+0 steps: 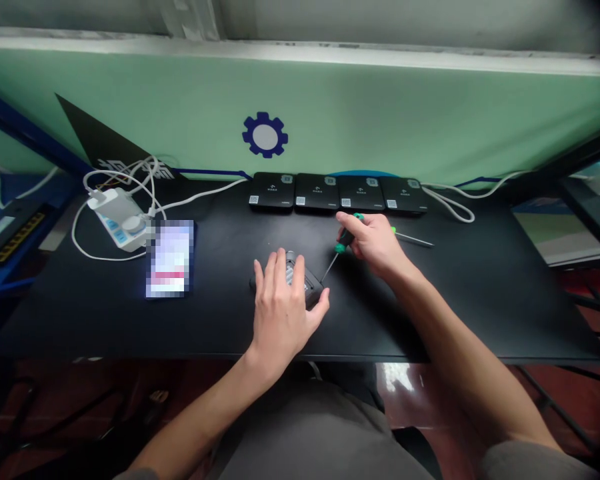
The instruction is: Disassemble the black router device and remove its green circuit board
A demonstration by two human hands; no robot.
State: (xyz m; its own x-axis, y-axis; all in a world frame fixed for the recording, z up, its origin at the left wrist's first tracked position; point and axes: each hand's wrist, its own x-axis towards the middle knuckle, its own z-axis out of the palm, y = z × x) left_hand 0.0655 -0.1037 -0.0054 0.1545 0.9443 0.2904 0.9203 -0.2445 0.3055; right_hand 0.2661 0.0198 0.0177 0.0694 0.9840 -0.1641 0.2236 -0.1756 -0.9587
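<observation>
My left hand (283, 303) lies over a small dark grey device (314, 288), holding it down on the black table with the thumb at its right side and the fingers across its top. Pale ribbed parts show between the fingers; most of the device is covered, so its kind is unclear. In my right hand (373, 241) is a screwdriver (341, 247) with a black and green handle, gripped by closed fingers. Its thin shaft slants down left, the tip at the device's right corner. Beside that hand lies a second screwdriver (414, 238), its handle partly hidden.
Several flat black boxes (273, 191) stand in a row along the back of the black table (220, 327). At left are a lit phone (170, 260) and a white power adapter (123, 217) with tangled cables. A white cable (455, 208) loops at back right.
</observation>
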